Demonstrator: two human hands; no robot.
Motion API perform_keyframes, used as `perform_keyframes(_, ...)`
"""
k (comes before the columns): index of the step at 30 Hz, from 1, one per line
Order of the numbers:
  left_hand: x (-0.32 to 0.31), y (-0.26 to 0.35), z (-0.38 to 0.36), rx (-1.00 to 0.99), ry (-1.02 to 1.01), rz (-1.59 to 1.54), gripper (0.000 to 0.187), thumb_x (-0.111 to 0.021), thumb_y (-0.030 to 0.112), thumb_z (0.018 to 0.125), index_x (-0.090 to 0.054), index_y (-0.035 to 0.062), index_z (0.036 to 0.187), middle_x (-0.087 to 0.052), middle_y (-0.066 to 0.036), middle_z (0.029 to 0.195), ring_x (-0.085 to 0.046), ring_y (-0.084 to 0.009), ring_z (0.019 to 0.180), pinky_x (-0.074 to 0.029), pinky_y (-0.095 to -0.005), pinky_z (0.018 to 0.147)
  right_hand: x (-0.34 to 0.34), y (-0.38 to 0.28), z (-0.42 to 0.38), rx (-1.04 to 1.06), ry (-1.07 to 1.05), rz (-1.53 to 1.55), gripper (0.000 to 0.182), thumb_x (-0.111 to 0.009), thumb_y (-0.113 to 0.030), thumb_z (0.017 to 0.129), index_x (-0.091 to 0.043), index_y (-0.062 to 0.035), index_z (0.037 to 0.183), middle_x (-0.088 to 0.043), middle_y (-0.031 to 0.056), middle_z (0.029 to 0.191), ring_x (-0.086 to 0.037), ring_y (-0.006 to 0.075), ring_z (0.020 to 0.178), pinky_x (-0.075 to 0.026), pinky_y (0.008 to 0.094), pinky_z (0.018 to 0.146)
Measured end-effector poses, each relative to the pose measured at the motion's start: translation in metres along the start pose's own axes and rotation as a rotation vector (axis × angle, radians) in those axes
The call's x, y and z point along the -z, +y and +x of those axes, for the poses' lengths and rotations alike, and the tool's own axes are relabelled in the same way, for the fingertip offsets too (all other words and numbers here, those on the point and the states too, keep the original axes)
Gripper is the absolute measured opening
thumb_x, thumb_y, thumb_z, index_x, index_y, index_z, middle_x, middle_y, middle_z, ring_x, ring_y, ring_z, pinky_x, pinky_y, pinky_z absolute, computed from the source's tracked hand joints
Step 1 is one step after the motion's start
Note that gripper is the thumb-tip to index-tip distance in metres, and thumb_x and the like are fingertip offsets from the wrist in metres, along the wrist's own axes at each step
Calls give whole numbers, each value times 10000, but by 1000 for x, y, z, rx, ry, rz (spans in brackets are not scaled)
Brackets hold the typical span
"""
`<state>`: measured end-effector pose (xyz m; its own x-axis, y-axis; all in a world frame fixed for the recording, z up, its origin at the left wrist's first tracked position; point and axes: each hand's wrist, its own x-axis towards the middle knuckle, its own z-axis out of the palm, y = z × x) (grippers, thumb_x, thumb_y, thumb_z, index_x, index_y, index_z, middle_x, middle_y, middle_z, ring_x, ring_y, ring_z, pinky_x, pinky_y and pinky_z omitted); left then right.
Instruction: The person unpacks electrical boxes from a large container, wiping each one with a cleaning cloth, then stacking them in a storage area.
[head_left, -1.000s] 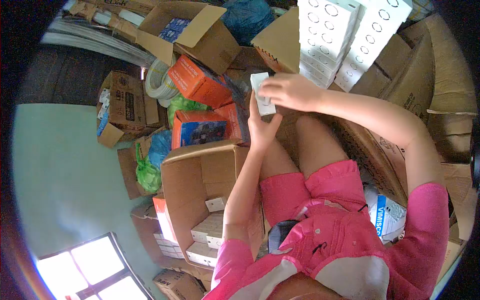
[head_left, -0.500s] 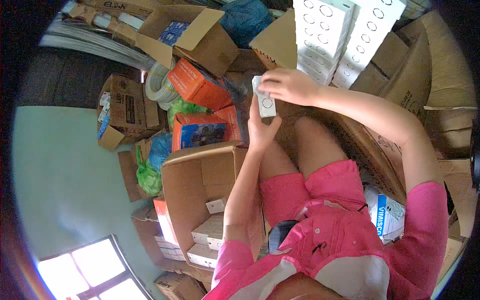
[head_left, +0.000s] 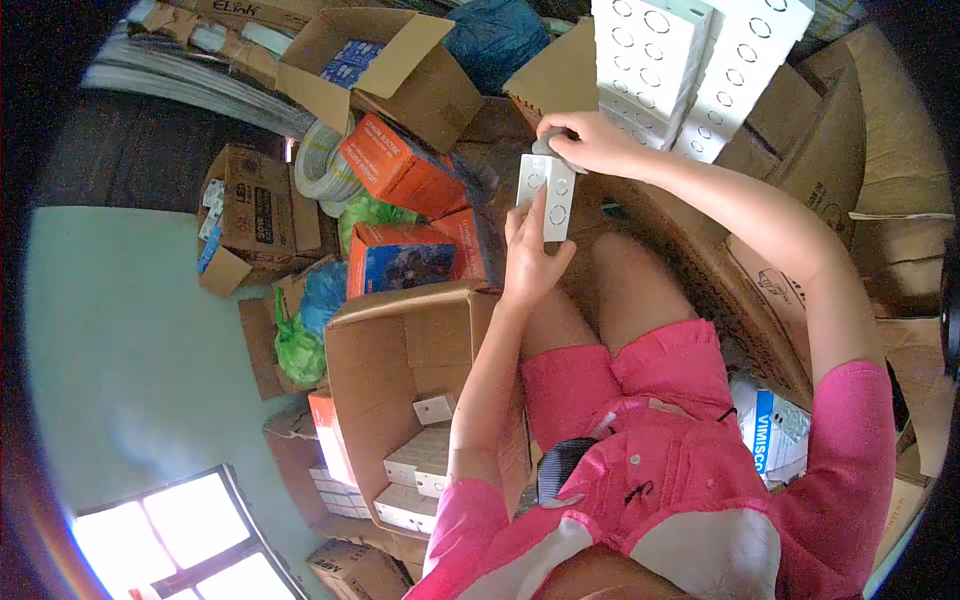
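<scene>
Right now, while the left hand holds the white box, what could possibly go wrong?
The white box might slip if the grip of the left hand loosens. The right hand, holding a grey item at the box's upper end, might push the box askew. That hand also appears near the tall white stack and could bump it, though depth is hard to judge.

The left hand (head_left: pixel 532 262) has its index finger (head_left: pixel 538 213) straight and thumb (head_left: pixel 561 259) spread, while the right arm (head_left: pixel 745 225) bends at the elbow (head_left: pixel 836 268), the right hand (head_left: pixel 592 145) curled just beyond.
</scene>
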<state>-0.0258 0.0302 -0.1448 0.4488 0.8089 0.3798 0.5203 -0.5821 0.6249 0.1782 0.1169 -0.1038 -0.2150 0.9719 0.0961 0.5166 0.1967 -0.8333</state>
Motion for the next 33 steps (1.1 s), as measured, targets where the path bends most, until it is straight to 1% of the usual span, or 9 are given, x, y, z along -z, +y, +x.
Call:
perform_keyframes(4, 6, -3, 5, -153, 4, 153, 824, -717, 71, 647, -385, -4, 1397, -509, -223, 1269, -451, -387, 1159, -339, -459, 1029, -9, 16, 6, 89, 143, 61, 250, -549, -217, 865, -640, -78, 1052, -669, 155, 897, -644, 202, 754, -508, 340, 620)
perform_keyframes(8, 9, -4, 9, -136, 127, 62, 804, -702, 66, 661, -370, -25, 1387, -485, -223, 1288, -439, -394, 1161, -333, -448, 1034, -2, 3, 1, -608, -116, 430, 360, -558, -226, 932, -462, -116, 1261, -608, 93, 915, -603, 141, 723, -496, 279, 556)
perform_keyframes(12, -2, -17, 5, 188, 352, -338, 788, -684, 54, 723, -305, -36, 1408, -437, -228, 1302, -426, -365, 1162, -327, -435, 1036, -22, 8, -13, -529, -120, 348, 354, -579, -171, 875, -502, -110, 1215, -594, 74, 995, -598, 141, 849, -529, 290, 628)
perform_keyframes(19, -3, -27, 6, 92, 285, -130, 745, -710, 78, 718, -388, 25, 1388, -357, -214, 1391, -337, -373, 1305, -288, -450, 1079, -33, -3, -23, -626, -258, 639, 309, -484, -313, 935, -597, -131, 1156, -624, 74, 1060, -627, 200, 895, -548, 345, 722)
perform_keyframes(21, -6, -26, 5, 63, 190, -52, 763, -723, 92, 710, -394, 36, 1396, -376, -208, 1388, -351, -354, 1315, -281, -445, 1099, -35, -10, -25, -708, -238, 776, 507, -402, -589, 937, -568, -196, 1211, -579, 47, 1197, -523, 205, 1129, -475, 420, 891)
perform_keyframes(23, -2, -23, 5, 10, 89, 3, 762, -725, 105, 704, -403, 31, 1391, -382, -222, 1391, -341, -384, 1318, -273, -463, 1101, -30, -15, -29, -688, -266, 886, 506, -440, -584, 928, -547, -199, 1238, -553, 65, 1236, -488, 218, 1172, -460, 439, 912)
perform_keyframes(26, 7, -5, 5, -64, 45, 122, 793, -730, 120, 717, -364, 32, 1415, -385, -200, 1385, -363, -349, 1302, -298, -448, 1084, -26, -40, -38, -553, -245, 539, 545, -459, -551, 935, -540, -105, 1237, -591, 59, 1159, -576, 174, 1062, -517, 369, 844)
perform_keyframes(30, -1, 9, 10, 197, 495, -682, 664, -591, 193, 886, -275, 18, 1444, -367, -182, 1389, -405, -278, 1252, -355, -434, 1040, -27, -20, -27, -572, -217, 775, 498, -534, -438, 911, -504, -100, 1277, -628, 58, 1111, -615, 180, 1015, -537, 380, 818)
perform_keyframes(33, 12, -25, 13, 452, 270, -844, 560, -457, 251, 960, -289, 7, 1436, -387, -158, 1387, -412, -236, 1260, -356, -400, 1043, -29, -22, -21, -598, -245, 969, 475, -528, -454, 892, -548, -108, 1217, -633, 58, 1099, -637, 180, 951, -553, 362, 777)
